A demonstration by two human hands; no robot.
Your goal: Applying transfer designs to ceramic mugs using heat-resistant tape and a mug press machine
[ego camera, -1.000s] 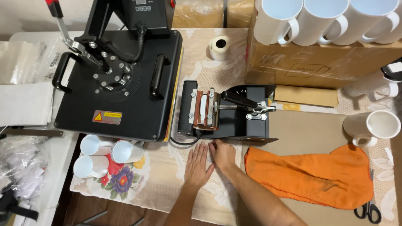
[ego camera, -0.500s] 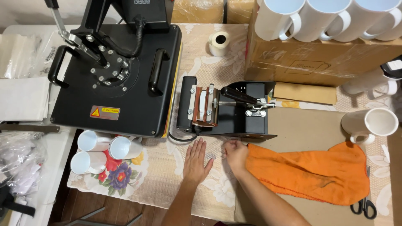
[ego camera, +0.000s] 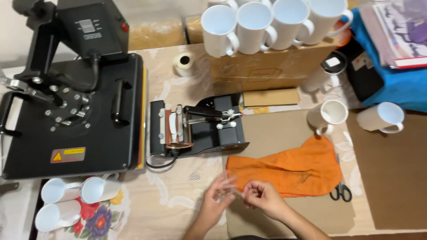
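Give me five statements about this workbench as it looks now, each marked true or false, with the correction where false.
1. Both hands meet just in front of the orange cloth. True: the left hand and right hand have fingertips together at its near edge.
2. The scissors lie left of the mug press. False: they lie at the cloth's right end; the mug press stands left of the cloth.
3. Three white mugs lie on their sides near the flat heat press. True.
4. The roll of tape sits on the cloth. False: it sits beside the cardboard box.
5. The right hand grips a mug. False: no mug is in either hand.
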